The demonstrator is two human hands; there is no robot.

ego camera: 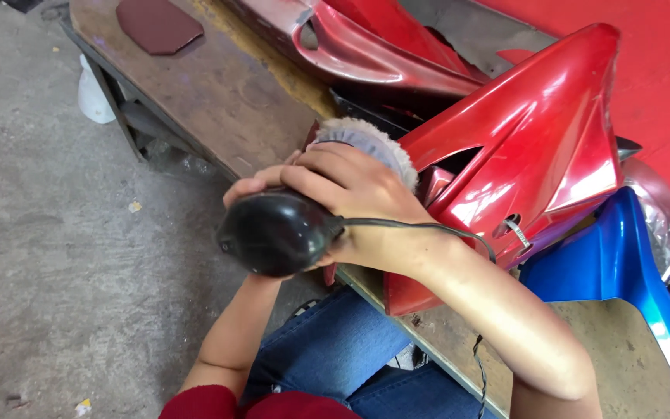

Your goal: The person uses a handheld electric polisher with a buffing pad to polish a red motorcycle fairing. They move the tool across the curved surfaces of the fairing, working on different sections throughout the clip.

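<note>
A black electric polisher [273, 231] with a fluffy grey-white wool pad [366, 141] is held against a glossy red motorcycle body panel [540, 147]. My right hand [354, 186] lies over the top of the tool, its fingers wrapped across the body just behind the pad. My left hand [246, 188] comes up from below and grips the rounded black rear of the tool; most of it is hidden behind the housing. A black power cord [428, 227] runs from the polisher across my right forearm.
The parts rest on a worn brown workbench [219, 85]. Another red panel [366, 39] lies at the back, a blue panel [630, 271] at the right. A dark red sanding sheet [157, 25] sits at the bench's far end. A white container [93, 97] stands on the concrete floor.
</note>
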